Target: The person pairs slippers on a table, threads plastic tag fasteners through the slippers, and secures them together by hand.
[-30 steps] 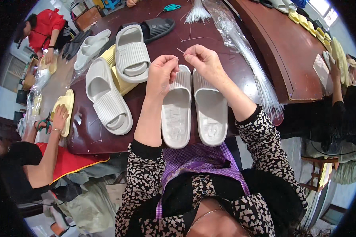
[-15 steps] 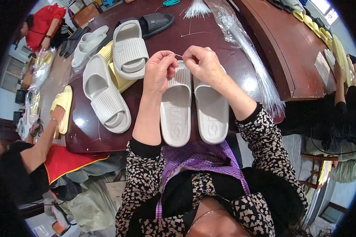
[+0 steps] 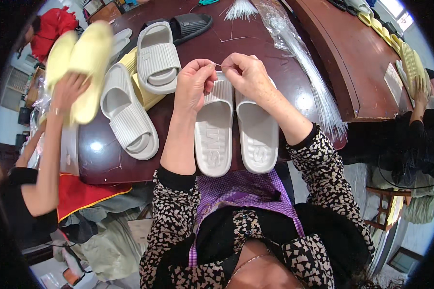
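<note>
Side by side at the table's near edge lie two light grey slide slippers, the left slipper [image 3: 214,139] and the right slipper [image 3: 258,139], with their heels toward me. Over their toe ends my left hand [image 3: 193,86] is closed in a pinch. Close to it, my right hand [image 3: 248,79] is pinching too. A short piece of thin whitish strand [image 3: 218,64] stretches between the fingertips of both hands. My fingers hide its ends and part of the slippers' straps.
Left of my hands lie more grey slippers [image 3: 130,120], a yellow slipper [image 3: 148,96] and a dark slipper [image 3: 193,26]. A bundle of clear strands [image 3: 318,91] lies on the right. At far left a co-worker's hand [image 3: 70,91] holds yellow slippers [image 3: 89,72]. Another hand [image 3: 421,89] works at far right.
The co-worker at left has raised yellow slippers from the table edge, and they now cover part of the far left. My hands keep their pinch on the strand and have scarcely moved.
</note>
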Demonstrator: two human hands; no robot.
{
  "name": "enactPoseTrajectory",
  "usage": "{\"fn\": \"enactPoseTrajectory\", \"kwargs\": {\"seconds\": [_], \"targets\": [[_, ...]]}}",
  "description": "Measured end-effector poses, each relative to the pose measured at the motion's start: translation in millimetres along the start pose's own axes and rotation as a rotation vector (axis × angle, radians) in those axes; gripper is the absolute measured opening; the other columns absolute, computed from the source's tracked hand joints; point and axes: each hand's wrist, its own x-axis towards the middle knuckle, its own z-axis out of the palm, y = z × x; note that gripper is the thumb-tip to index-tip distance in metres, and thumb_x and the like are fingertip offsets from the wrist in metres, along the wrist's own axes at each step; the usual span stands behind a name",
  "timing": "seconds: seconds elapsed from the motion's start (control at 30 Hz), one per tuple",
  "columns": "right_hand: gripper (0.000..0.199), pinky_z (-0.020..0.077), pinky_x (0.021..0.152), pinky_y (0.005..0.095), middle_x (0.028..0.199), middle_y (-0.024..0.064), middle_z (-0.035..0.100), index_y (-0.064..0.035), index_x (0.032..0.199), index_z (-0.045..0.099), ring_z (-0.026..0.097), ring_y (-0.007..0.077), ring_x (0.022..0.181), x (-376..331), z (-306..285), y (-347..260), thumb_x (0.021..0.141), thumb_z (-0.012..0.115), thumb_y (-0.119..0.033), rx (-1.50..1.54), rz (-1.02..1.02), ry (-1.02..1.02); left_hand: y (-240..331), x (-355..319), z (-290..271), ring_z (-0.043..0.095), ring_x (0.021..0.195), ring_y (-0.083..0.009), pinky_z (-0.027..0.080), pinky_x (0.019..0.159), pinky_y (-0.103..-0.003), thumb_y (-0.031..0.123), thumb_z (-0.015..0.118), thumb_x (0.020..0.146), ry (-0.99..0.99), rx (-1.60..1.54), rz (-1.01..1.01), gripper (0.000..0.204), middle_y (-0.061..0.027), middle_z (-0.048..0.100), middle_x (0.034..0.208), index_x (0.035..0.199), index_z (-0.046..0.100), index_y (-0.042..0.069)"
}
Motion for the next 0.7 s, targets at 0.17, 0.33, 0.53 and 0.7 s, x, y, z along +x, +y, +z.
{"fn": "enactPoseTrajectory", "kwargs": {"seconds": [0.17, 0.33, 0.53, 0.7], "targets": [[0.005, 0.0464, 0.055, 0.0285, 0.065, 0.0113, 0.062, 0.0, 0.079, 0.061, 0.061, 0.0176, 0.058, -0.4, 2.0, 1.4, 0.077, 0.059, -0.003, 0.024, -0.037, 0.04, -1.1, -0.6, 2.3, 0.046, 0.049, -0.0031, 0.033, 0.043, -0.016, 0.007, 0.061, 0.084, -0.02, -0.001, -0.008, 0.002, 0.0012, 0.058, 0.065, 0.084, 0.06, 0.005], [0.004, 0.0465, 0.057, 0.0317, 0.066, 0.0113, 0.062, -0.0014, 0.078, 0.061, 0.06, 0.021, 0.06, -2.3, 3.4, 1.5, 0.077, 0.059, -0.004, -0.041, -0.042, 0.045, 1.6, -1.9, -3.2, 0.047, 0.05, -0.0051, 0.036, 0.046, -0.017, 0.005, 0.06, 0.084, -0.063, 0.044, -0.03, 0.002, 0.0004, 0.056, 0.066, 0.086, 0.061, 0.005], [0.004, 0.0468, 0.058, 0.0341, 0.068, 0.0116, 0.062, -0.0021, 0.077, 0.061, 0.058, 0.0253, 0.059, -4.5, 4.5, 4.0, 0.077, 0.06, -0.006, -0.112, -0.044, 0.046, 2.1, -3.6, -3.1, 0.046, 0.049, -0.0051, 0.035, 0.045, -0.017, 0.005, 0.061, 0.082, -0.069, 0.04, -0.061, 0.002, 0.0008, 0.055, 0.064, 0.085, 0.061, 0.005], [0.003, 0.0459, 0.069, 0.0402, 0.069, 0.0131, 0.062, -0.0041, 0.073, 0.06, 0.058, 0.0325, 0.066, -4.4, 8.7, 0.7, 0.074, 0.059, -0.007, -0.095, -0.021, 0.059, 2.8, -5.9, -1.0, 0.044, 0.048, -0.0041, 0.033, 0.043, -0.016, 0.004, 0.06, 0.082, -0.048, 0.08, -0.056, 0.001, 0.0005, 0.056, 0.063, 0.083, 0.061, 0.004]]}}
